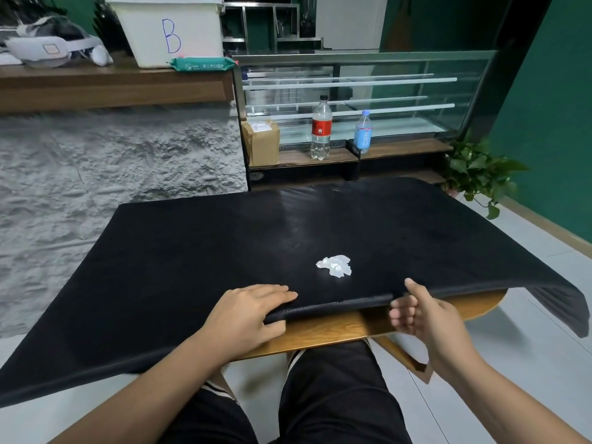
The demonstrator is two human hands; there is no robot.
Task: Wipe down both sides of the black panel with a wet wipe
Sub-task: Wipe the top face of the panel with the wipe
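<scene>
Head view, left to right. Bin (166, 30) marked B and a green wipes pack (201, 64) sit on the shelf top left, well apart from the work. Panel (224, 251) lies flat over a wooden surface (336, 331), overhanging it on all visible sides; the right near corner droops.

Left hand (250, 315) is at the near edge, fingers flat on top and thumb tucked under, so the grip is a pinch on the panel edge. Wipe (334, 265) sits crumpled and loose on the panel, just beyond the hands and held by neither. Right hand (426, 318) has its thumb over the edge and fingers curled below; that grip looks like a hold on the panel too, though contact under the edge is partly hidden. The edge between the hands is raised off the surface.

Likely step: lifting to flip.

Risks:
- The loose wipe slides off to the floor once the panel tilts.
- The panel is wide and limp, and both grips are close together, so the far ends may sag, drag or slip off the surface.
- Two bottles (321, 129) stand behind, and a swinging far edge might reach them.
</scene>
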